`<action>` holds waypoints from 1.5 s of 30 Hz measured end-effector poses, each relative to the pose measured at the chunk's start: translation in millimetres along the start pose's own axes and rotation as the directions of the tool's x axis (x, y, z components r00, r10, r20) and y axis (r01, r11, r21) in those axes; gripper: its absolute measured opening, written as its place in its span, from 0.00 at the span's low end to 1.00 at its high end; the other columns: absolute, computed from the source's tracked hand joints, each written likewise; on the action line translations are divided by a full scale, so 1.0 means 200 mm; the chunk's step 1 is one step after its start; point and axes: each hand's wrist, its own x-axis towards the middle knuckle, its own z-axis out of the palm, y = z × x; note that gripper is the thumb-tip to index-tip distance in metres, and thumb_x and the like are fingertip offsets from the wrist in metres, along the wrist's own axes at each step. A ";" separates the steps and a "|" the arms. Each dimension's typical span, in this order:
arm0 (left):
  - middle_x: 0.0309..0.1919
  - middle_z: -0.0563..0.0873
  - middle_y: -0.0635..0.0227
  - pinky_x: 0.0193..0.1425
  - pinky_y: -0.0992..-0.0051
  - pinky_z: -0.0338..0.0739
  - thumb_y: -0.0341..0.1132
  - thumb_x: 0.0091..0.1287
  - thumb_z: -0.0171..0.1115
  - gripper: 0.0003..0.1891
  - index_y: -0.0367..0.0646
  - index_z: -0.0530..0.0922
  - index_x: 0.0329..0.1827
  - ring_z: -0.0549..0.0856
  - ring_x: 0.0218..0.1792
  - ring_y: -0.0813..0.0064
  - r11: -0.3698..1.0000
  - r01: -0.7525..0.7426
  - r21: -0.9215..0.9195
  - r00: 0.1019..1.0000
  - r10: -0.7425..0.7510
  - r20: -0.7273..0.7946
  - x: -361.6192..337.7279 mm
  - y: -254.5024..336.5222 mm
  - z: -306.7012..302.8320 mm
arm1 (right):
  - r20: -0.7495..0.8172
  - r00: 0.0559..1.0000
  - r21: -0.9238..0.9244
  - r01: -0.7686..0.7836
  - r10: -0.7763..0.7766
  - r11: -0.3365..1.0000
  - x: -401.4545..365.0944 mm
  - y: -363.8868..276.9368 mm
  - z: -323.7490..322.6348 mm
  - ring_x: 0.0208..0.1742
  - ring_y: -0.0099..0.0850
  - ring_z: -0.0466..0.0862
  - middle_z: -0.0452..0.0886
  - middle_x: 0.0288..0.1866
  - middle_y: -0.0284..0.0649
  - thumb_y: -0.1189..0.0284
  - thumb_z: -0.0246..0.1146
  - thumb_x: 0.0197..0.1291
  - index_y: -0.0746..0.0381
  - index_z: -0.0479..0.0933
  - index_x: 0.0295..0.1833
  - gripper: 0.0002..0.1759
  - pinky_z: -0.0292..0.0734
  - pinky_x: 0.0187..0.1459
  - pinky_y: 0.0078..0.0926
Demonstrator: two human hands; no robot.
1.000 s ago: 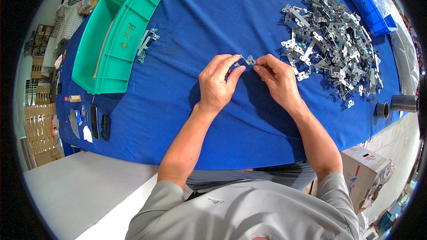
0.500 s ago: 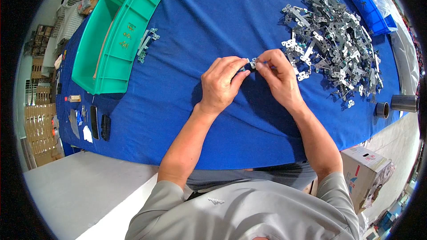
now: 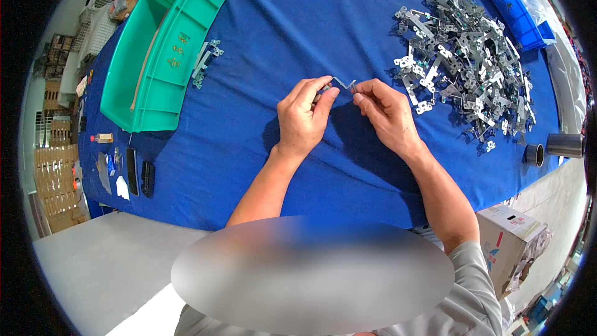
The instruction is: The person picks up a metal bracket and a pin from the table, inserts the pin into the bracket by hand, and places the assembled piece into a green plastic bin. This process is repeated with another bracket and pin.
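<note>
Over the blue cloth [image 3: 280, 186], the left hand [image 3: 303, 115] pinches a small metal bracket [image 3: 342, 83]; the right hand [image 3: 387, 115] has its fingertips together at the bracket's other end.

Bright light casts dark shadows on the blue cloth [image 3: 292, 31] at centre; metal parts [image 3: 476, 65] glint at two o'clock. Fisheye distortion bends the edges inside black corners. An oval at six o'clock is blurred.

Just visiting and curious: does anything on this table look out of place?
Nothing looks clearly spilled or damaged. The blue cloth is creased rather than flat, and one metal piece sits slightly apart from the jumbled pile.
</note>
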 end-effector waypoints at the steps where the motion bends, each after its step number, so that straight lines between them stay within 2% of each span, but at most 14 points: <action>1: 0.38 0.90 0.62 0.35 0.76 0.84 0.27 0.70 0.73 0.10 0.36 0.87 0.51 0.89 0.32 0.75 1.000 -0.022 0.016 1.000 0.022 -0.001 0.00 0.01 0.00 | 0.002 1.000 -0.022 0.013 -0.013 1.000 0.00 0.00 0.00 0.29 0.25 0.79 0.83 0.32 0.40 0.73 0.67 0.72 0.66 0.83 0.50 0.08 0.74 0.32 0.28; 5: 0.41 0.90 0.59 0.39 0.74 0.85 0.26 0.67 0.74 0.11 0.36 0.87 0.51 0.90 0.36 0.71 0.999 -0.016 0.037 1.000 0.015 0.024 0.00 0.01 0.00 | -0.015 0.999 -0.106 0.048 -0.050 0.993 0.00 -0.03 -0.02 0.30 0.29 0.81 0.84 0.34 0.43 0.73 0.67 0.71 0.67 0.82 0.49 0.08 0.75 0.33 0.31; 8: 0.40 0.90 0.59 0.31 0.71 0.82 0.30 0.66 0.76 0.11 0.36 0.86 0.49 0.87 0.27 0.69 0.986 -0.155 0.053 0.987 0.157 -0.019 0.00 -0.02 0.01 | -0.034 0.995 -0.179 0.081 -0.088 0.981 0.01 -0.02 -0.02 0.31 0.30 0.82 0.84 0.34 0.43 0.74 0.67 0.71 0.67 0.81 0.47 0.07 0.76 0.33 0.31; 11: 0.40 0.90 0.59 0.32 0.70 0.82 0.29 0.64 0.77 0.12 0.36 0.86 0.49 0.87 0.28 0.67 0.982 -0.176 0.062 0.984 0.177 -0.013 0.00 -0.02 0.01 | -0.038 0.996 -0.181 0.069 -0.077 0.981 0.01 0.00 -0.02 0.30 0.30 0.82 0.83 0.33 0.44 0.74 0.68 0.70 0.67 0.80 0.47 0.07 0.76 0.33 0.31; 14: 0.40 0.90 0.58 0.34 0.68 0.83 0.29 0.63 0.77 0.13 0.36 0.86 0.49 0.88 0.30 0.63 0.978 -0.193 0.080 0.981 0.194 -0.014 0.00 -0.02 0.02 | -0.018 0.999 -0.074 -0.031 0.029 0.997 0.01 0.02 -0.01 0.30 0.29 0.82 0.83 0.33 0.44 0.75 0.67 0.70 0.67 0.80 0.48 0.07 0.76 0.33 0.30; 17: 0.41 0.90 0.59 0.39 0.66 0.84 0.28 0.62 0.77 0.13 0.37 0.87 0.49 0.89 0.35 0.60 0.978 -0.185 0.100 0.983 0.186 0.005 0.00 0.00 0.01 | -0.046 0.999 0.000 -0.029 0.029 1.000 0.01 0.05 0.00 0.29 0.28 0.82 0.83 0.34 0.43 0.75 0.67 0.70 0.67 0.79 0.49 0.07 0.77 0.33 0.29; 20: 0.41 0.90 0.60 0.43 0.64 0.85 0.28 0.60 0.77 0.14 0.38 0.87 0.49 0.89 0.39 0.59 0.942 -0.300 0.150 0.953 0.301 0.020 0.02 0.00 0.00 | -0.036 0.998 0.160 -0.047 0.053 0.986 0.01 0.00 0.01 0.30 0.28 0.82 0.83 0.34 0.41 0.76 0.68 0.69 0.67 0.79 0.49 0.08 0.78 0.34 0.27; 23: 0.41 0.90 0.61 0.44 0.64 0.84 0.28 0.60 0.77 0.13 0.39 0.87 0.48 0.89 0.40 0.60 0.940 -0.308 0.149 0.951 0.302 0.063 0.02 0.02 0.00 | 0.005 1.000 -0.066 0.000 0.000 0.998 0.01 0.02 -0.02 0.33 0.26 0.82 0.83 0.37 0.40 0.76 0.68 0.69 0.66 0.79 0.50 0.08 0.78 0.37 0.27; 26: 0.43 0.91 0.58 0.48 0.63 0.85 0.26 0.59 0.78 0.16 0.38 0.88 0.50 0.90 0.43 0.57 0.947 -0.288 0.144 0.956 0.275 0.102 0.02 0.04 -0.02 | -0.029 0.990 -0.213 0.132 -0.142 0.968 0.02 -0.01 -0.03 0.36 0.25 0.80 0.82 0.39 0.39 0.76 0.68 0.69 0.66 0.79 0.51 0.08 0.77 0.40 0.26; 29: 0.41 0.91 0.57 0.43 0.67 0.85 0.26 0.62 0.76 0.13 0.37 0.88 0.50 0.91 0.39 0.61 0.948 -0.296 0.117 0.955 0.291 0.064 0.01 0.01 0.00 | -0.130 0.987 -0.013 0.091 -0.092 0.996 0.02 0.01 -0.02 0.38 0.23 0.78 0.80 0.42 0.38 0.75 0.67 0.71 0.66 0.79 0.50 0.07 0.76 0.41 0.25; 30: 0.40 0.91 0.57 0.42 0.68 0.85 0.27 0.64 0.75 0.12 0.37 0.88 0.50 0.90 0.38 0.63 0.968 -0.222 0.114 0.975 0.218 0.044 0.01 0.01 0.00 | -0.138 0.990 0.044 0.030 -0.024 0.999 0.02 0.00 -0.02 0.36 0.22 0.78 0.81 0.38 0.36 0.73 0.65 0.74 0.66 0.79 0.49 0.07 0.75 0.39 0.24; 33: 0.38 0.91 0.57 0.39 0.72 0.84 0.28 0.68 0.73 0.10 0.36 0.87 0.50 0.90 0.34 0.68 0.996 -0.032 0.081 0.999 0.032 0.004 0.00 0.01 0.00 | -0.012 0.990 0.102 -0.139 0.141 0.985 0.01 -0.05 -0.04 0.33 0.21 0.79 0.82 0.34 0.35 0.71 0.64 0.76 0.66 0.79 0.49 0.08 0.76 0.36 0.23; 35: 0.38 0.91 0.58 0.38 0.73 0.83 0.28 0.70 0.71 0.09 0.35 0.87 0.50 0.90 0.34 0.70 0.998 0.045 0.040 0.999 -0.045 -0.002 -0.01 0.00 0.00 | 0.008 0.996 0.076 -0.084 0.084 0.994 0.00 -0.04 -0.01 0.31 0.21 0.80 0.83 0.31 0.36 0.70 0.63 0.76 0.66 0.80 0.49 0.09 0.76 0.33 0.24; 45: 0.39 0.90 0.59 0.37 0.73 0.83 0.27 0.68 0.73 0.10 0.36 0.88 0.50 0.89 0.34 0.70 0.996 -0.062 0.070 0.998 0.061 0.007 0.00 0.02 -0.01 | 0.014 1.000 -0.082 0.017 -0.016 0.997 0.00 -0.01 -0.01 0.31 0.24 0.81 0.84 0.31 0.40 0.72 0.66 0.73 0.66 0.81 0.48 0.07 0.76 0.33 0.28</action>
